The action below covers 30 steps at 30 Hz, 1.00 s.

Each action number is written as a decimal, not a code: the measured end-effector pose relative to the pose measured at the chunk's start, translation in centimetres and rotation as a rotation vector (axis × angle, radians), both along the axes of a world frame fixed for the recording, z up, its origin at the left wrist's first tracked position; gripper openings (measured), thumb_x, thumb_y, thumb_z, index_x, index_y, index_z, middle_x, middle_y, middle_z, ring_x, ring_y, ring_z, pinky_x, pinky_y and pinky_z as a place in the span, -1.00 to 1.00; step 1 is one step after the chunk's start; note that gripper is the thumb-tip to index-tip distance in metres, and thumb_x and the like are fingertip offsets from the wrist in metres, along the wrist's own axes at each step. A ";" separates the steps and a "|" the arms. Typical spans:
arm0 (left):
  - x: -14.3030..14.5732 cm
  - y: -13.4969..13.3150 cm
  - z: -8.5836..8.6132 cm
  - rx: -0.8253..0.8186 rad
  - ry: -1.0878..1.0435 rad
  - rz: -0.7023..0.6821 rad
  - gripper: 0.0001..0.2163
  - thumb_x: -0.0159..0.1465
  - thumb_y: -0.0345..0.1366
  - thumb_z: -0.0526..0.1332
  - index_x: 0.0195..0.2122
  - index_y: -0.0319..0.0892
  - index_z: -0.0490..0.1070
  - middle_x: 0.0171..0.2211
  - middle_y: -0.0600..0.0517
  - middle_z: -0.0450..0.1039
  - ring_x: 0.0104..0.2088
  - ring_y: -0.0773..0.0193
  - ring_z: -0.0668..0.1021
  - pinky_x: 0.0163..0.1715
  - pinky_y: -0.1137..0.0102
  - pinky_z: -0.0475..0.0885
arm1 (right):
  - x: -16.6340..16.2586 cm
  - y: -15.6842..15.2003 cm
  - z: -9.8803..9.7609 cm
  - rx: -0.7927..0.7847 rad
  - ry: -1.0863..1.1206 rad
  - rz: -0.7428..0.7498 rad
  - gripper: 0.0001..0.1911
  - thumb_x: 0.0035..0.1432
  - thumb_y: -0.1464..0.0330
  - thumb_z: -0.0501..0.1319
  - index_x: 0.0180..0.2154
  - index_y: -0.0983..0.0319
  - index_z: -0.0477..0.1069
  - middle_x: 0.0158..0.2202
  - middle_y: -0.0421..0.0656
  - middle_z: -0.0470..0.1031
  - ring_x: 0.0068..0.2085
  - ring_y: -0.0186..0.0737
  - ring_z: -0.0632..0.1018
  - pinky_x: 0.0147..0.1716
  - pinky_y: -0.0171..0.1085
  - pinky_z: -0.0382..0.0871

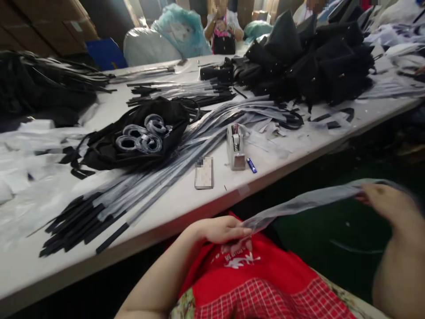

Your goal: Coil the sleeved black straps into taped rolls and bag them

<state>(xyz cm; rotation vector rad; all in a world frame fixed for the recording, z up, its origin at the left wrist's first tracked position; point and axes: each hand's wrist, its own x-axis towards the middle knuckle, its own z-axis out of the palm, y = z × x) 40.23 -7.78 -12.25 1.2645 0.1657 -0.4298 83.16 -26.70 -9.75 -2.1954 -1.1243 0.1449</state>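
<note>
A long thin clear plastic sleeve (299, 204) stretches between my two hands above my lap. My left hand (222, 230) pinches its near end just above my red apron (255, 274). My right hand (385, 204), blurred, grips the far end out to the right. Both hands are below the front edge of the white table (186, 208), apart from everything on it.
On the table lie a fan of black straps in plastic sleeves (109, 208), a black bag holding tape rolls (142, 135), a tape dispenser (235, 148), a phone (203, 173) and a blue pen (251, 165). Black bags (312, 62) are piled at the back right. A person (223, 27) sits across the table.
</note>
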 end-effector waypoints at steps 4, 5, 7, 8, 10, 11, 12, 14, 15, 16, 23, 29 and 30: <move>3.2 -1.3 -0.4 -0.071 -0.024 0.005 -0.39 0.30 0.21 0.00 -0.24 -0.28 0.55 -0.64 0.12 0.28 -0.67 0.45 0.26 -0.64 0.50 0.19 | -11.6 2.3 -3.1 -0.148 0.080 0.361 -0.54 0.11 0.22 0.23 0.05 0.18 0.40 -0.04 0.03 0.55 0.04 0.09 0.54 0.07 0.08 0.41; 3.8 -1.5 -0.4 -0.077 -0.035 0.026 -0.40 0.29 0.21 0.01 -0.24 -0.29 0.54 -0.65 0.13 0.27 -0.67 0.46 0.26 -0.64 0.50 0.19 | -14.6 3.1 -3.5 -0.184 0.161 0.656 -0.45 0.11 0.25 0.22 0.14 0.20 0.33 0.05 0.02 0.50 0.12 0.06 0.49 0.13 0.04 0.37; 4.3 -1.7 -0.3 -0.095 -0.058 0.064 -0.43 0.28 0.20 0.05 -0.24 -0.28 0.53 -0.65 0.14 0.27 -0.68 0.47 0.26 -0.64 0.51 0.20 | -18.9 4.6 -4.0 -0.262 0.256 0.962 -0.45 0.11 0.37 0.18 0.17 0.21 0.31 0.09 0.00 0.49 0.13 -0.03 0.49 0.14 -0.07 0.38; 4.0 -1.5 -0.2 -0.111 -0.054 0.077 -0.45 0.28 0.18 0.08 -0.22 -0.27 0.53 -0.65 0.14 0.28 -0.68 0.47 0.27 -0.64 0.52 0.20 | -20.0 5.2 -4.2 -0.270 0.269 1.005 -0.48 0.12 0.41 0.14 0.15 0.20 0.33 0.08 -0.02 0.50 0.10 -0.06 0.51 0.12 -0.10 0.39; 2.5 -0.7 -0.1 -0.149 -0.005 0.098 -0.50 0.30 0.14 0.11 -0.19 -0.26 0.51 -0.64 0.13 0.32 -0.70 0.48 0.27 -0.65 0.52 0.21 | -20.0 6.2 -4.7 -0.237 0.228 0.939 -0.53 0.14 0.46 0.08 0.10 0.19 0.37 0.03 -0.05 0.53 0.03 -0.09 0.55 0.07 -0.11 0.43; 1.3 -0.2 0.0 -0.166 0.033 0.105 -0.53 0.31 0.11 0.12 -0.19 -0.27 0.51 -0.64 0.13 0.33 -0.71 0.48 0.28 -0.66 0.53 0.20 | -19.3 6.5 -5.0 -0.211 0.185 0.889 -0.55 0.15 0.46 0.06 0.08 0.19 0.38 0.02 -0.05 0.54 0.01 -0.09 0.56 0.06 -0.09 0.44; -0.1 0.3 0.0 -0.181 0.068 0.108 -0.55 0.32 0.07 0.13 -0.21 -0.28 0.51 -0.66 0.13 0.33 -0.72 0.47 0.28 -0.67 0.53 0.20 | -18.4 6.8 -5.3 -0.190 0.133 0.851 -0.57 0.14 0.46 0.07 0.05 0.19 0.40 0.00 -0.05 0.55 0.00 -0.07 0.57 0.06 -0.07 0.44; -2.7 1.3 0.0 -0.208 0.114 0.122 -0.58 0.34 0.02 0.14 -0.29 -0.31 0.50 -0.70 0.12 0.31 -0.73 0.46 0.28 -0.69 0.53 0.18 | -16.6 7.2 -6.0 -0.161 0.023 0.813 -0.58 0.12 0.46 0.09 0.03 0.19 0.42 -0.02 -0.03 0.56 -0.02 -0.04 0.58 0.05 -0.04 0.45; -3.9 1.6 -0.1 -0.220 0.128 0.145 -0.59 0.34 0.00 0.14 -0.32 -0.32 0.49 -0.73 0.12 0.29 -0.75 0.46 0.28 -0.71 0.54 0.16 | -16.0 7.3 -6.4 -0.156 -0.025 0.809 -0.57 0.11 0.47 0.11 0.03 0.20 0.42 -0.03 -0.01 0.56 -0.04 -0.02 0.58 0.04 -0.02 0.45; -4.7 1.8 -0.1 -0.230 0.139 0.176 -0.60 0.35 -0.02 0.13 -0.34 -0.31 0.48 -0.74 0.13 0.27 -0.76 0.46 0.27 -0.73 0.54 0.13 | -15.7 7.4 -6.8 -0.154 -0.061 0.812 -0.56 0.10 0.47 0.11 0.05 0.21 0.42 -0.03 0.01 0.57 -0.05 -0.02 0.59 0.03 -0.01 0.46; -3.7 1.2 0.1 -0.266 0.167 0.251 -0.64 0.34 -0.05 0.15 -0.35 -0.30 0.44 -0.78 0.16 0.25 -0.81 0.46 0.23 -0.79 0.55 0.06 | -17.7 7.8 -8.1 -0.181 -0.083 0.890 -0.49 0.26 0.37 0.10 0.23 0.30 0.25 -0.07 0.10 0.57 -0.11 0.05 0.60 -0.05 0.05 0.49; -3.3 1.4 0.1 -0.273 0.174 0.234 -0.62 0.33 -0.05 0.16 -0.40 -0.31 0.44 -0.81 0.16 0.23 -0.83 0.46 0.20 -0.81 0.54 0.06 | -16.8 7.4 -7.8 -0.059 -0.057 0.887 -0.33 0.28 0.37 0.07 0.36 0.30 -0.03 -0.03 0.09 0.54 -0.06 0.04 0.57 -0.01 0.07 0.47; -3.5 1.5 0.1 -0.273 0.175 0.239 -0.62 0.33 -0.05 0.16 -0.41 -0.31 0.44 -0.81 0.16 0.23 -0.84 0.46 0.19 -0.82 0.54 0.05 | -16.6 7.3 -7.8 -0.056 -0.068 0.892 -0.32 0.27 0.38 0.07 0.37 0.29 -0.05 -0.04 0.08 0.54 -0.08 0.03 0.57 -0.02 0.07 0.46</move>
